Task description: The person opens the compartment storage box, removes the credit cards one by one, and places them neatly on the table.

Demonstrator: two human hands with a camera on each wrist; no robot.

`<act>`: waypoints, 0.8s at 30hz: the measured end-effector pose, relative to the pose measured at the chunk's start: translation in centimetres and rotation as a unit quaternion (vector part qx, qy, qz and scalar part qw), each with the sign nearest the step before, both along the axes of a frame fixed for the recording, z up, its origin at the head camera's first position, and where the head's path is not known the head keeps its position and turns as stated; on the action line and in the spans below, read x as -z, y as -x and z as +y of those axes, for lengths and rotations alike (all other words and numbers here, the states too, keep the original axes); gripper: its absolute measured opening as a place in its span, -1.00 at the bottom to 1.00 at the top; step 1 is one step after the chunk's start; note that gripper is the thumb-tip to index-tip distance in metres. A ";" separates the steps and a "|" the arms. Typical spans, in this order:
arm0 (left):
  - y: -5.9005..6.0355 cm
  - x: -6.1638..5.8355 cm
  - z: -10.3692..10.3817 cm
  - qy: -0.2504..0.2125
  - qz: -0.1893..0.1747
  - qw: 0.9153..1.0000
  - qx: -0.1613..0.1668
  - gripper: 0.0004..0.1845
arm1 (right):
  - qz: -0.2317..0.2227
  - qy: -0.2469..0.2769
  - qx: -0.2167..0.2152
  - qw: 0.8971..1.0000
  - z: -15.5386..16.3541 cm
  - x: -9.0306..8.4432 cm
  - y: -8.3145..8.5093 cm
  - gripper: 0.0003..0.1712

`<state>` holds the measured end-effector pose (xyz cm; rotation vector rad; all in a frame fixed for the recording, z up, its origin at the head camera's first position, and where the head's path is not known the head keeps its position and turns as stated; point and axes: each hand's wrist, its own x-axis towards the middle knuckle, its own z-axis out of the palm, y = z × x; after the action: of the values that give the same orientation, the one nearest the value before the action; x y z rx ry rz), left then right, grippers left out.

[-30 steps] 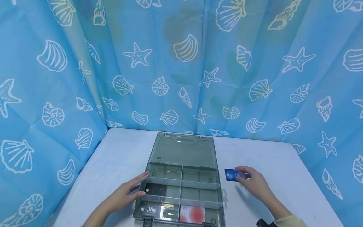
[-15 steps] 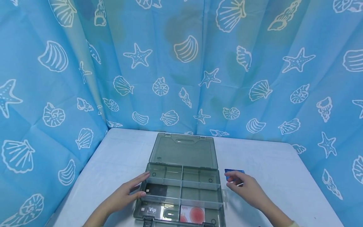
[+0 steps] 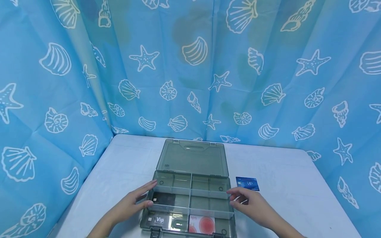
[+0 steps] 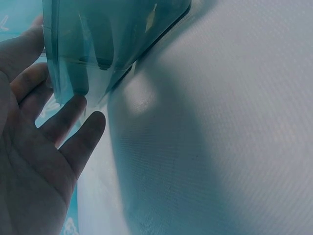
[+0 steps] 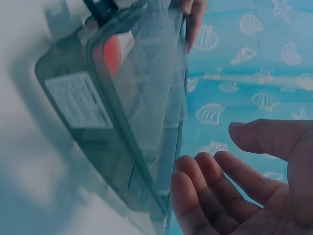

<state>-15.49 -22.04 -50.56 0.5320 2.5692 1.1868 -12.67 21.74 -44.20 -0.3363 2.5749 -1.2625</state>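
A smoky clear compartment box (image 3: 190, 198) lies open on the white table (image 3: 125, 168), its lid (image 3: 193, 158) laid back. My left hand (image 3: 135, 201) rests flat against the box's left wall (image 4: 78, 54), fingers straight. My right hand (image 3: 247, 203) is at the box's right side (image 5: 146, 147), fingers relaxed and empty, fingertips close to the rim. A blue VIP card (image 3: 247, 183) lies on the table just beyond that hand. Inside the box lie a black card (image 3: 163, 199), a grey VIP card (image 3: 159, 220) and a white card with red circles (image 3: 201, 224).
Blue curtains printed with shells and starfish (image 3: 190, 66) close in the table at the back and both sides. The table's far corners (image 3: 297, 158) lie bare to the right of the box.
My right hand has let go of the blue VIP card, which now lies on the table, and has moved left to the box's right side. The left hand has not moved.
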 end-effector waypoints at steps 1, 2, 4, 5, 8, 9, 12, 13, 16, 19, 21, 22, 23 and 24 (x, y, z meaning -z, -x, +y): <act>0.0 0.0 0.0 0.000 0.001 1.000 0.001 -0.25 | -0.005 0.007 -0.011 1.000 -0.1 0.0 -0.1 -0.61; 0.0 0.0 0.0 -0.001 0.001 1.000 0.001 -0.25 | -0.010 0.013 -0.021 1.000 -0.1 -0.1 -0.2 -0.61; 0.0 0.0 0.0 -0.002 0.000 1.000 0.001 -0.25 | -0.021 0.026 -0.036 0.999 -0.2 -0.1 -0.4 -0.60; 0.0 0.0 0.0 -0.002 -0.001 1.000 0.001 -0.25 | -0.026 0.031 -0.043 0.998 -0.3 -0.2 -0.5 -0.60; 0.0 0.0 0.1 0.000 -0.004 1.000 -0.002 -0.25 | -0.044 0.046 -0.058 0.996 -0.5 -0.2 -0.7 -0.60; 0.1 0.0 0.1 0.001 -0.005 1.000 -0.003 -0.25 | -0.050 0.051 -0.063 0.995 -0.6 -0.2 -0.7 -0.61; 0.1 0.0 0.1 0.001 -0.006 1.000 -0.006 -0.25 | -0.069 0.061 -0.074 0.993 -0.7 0.0 -0.9 -0.62; 0.0 -0.1 0.1 0.001 -0.007 1.000 -0.007 -0.25 | -0.074 0.061 -0.076 0.992 -0.8 0.0 -1.0 -0.62; 0.0 -0.2 0.1 0.001 -0.008 1.000 -0.007 -0.25 | -0.086 0.059 -0.081 0.991 -0.8 0.3 -1.1 -0.63; -0.1 -0.3 0.1 0.004 -0.006 1.000 -0.007 -0.25 | -0.099 0.055 -0.087 0.990 -1.0 0.5 -1.1 -0.66; -0.1 -0.5 0.2 0.004 -0.005 1.000 -0.005 -0.25 | -0.110 0.052 -0.093 0.988 -1.1 0.5 -1.1 -0.68; -0.1 -0.5 0.2 0.003 -0.003 1.000 -0.004 -0.25 | -0.115 0.051 -0.096 0.987 -1.2 0.5 -1.1 -0.68; -0.1 -0.6 0.2 0.002 -0.002 1.000 -0.003 -0.25 | -0.119 0.048 -0.099 0.987 -1.2 0.4 -1.1 -0.68; -0.1 -0.7 0.2 0.001 -0.001 1.000 -0.003 -0.25 | -0.123 0.047 -0.102 0.986 -1.3 0.4 -1.2 -0.67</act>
<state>-15.36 -21.85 -49.88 0.5230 2.5708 1.1859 -11.52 20.44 -44.63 -0.4228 2.2187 -1.2664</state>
